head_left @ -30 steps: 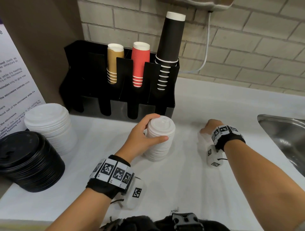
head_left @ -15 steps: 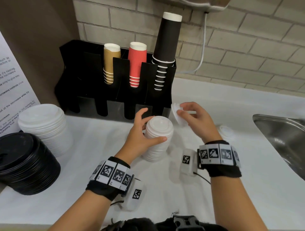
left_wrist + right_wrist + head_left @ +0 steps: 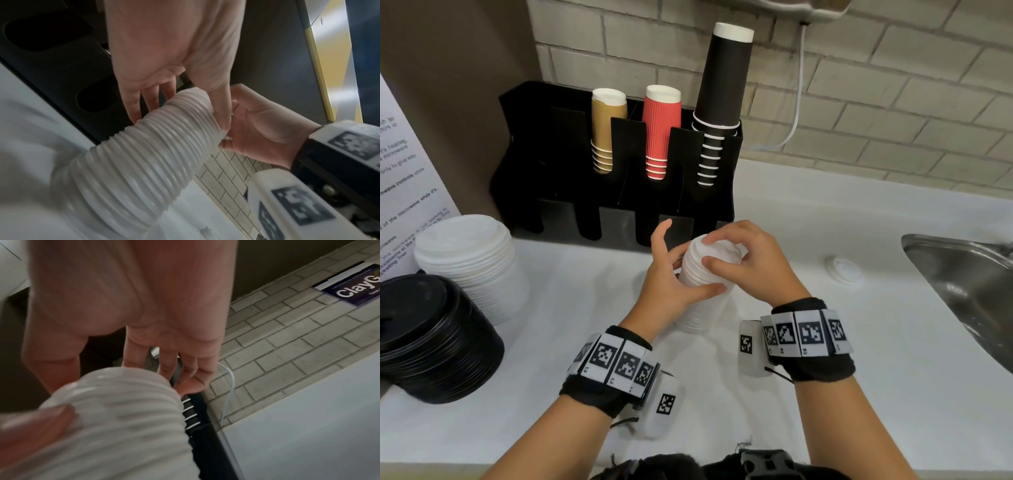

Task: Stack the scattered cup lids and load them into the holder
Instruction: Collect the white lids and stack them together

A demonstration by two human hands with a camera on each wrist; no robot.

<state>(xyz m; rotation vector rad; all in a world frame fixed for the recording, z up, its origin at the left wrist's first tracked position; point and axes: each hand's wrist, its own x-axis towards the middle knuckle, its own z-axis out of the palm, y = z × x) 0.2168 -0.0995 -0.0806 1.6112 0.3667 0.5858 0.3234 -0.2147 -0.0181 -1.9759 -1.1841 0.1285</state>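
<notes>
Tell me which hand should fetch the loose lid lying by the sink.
Right. The loose lid lies on the counter to the right of the right hand, toward the sink. The left hand grips the small lid stack and would probably best steady it.

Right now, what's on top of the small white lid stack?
The right hand grips the top of the lid stack, its fingers covering the top lid. The left hand holds the side. Whether the top lid is fully seated is hidden.

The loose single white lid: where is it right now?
In the head view the loose lid lies flat on the white counter, right of both hands, between the right hand and the sink.
</notes>
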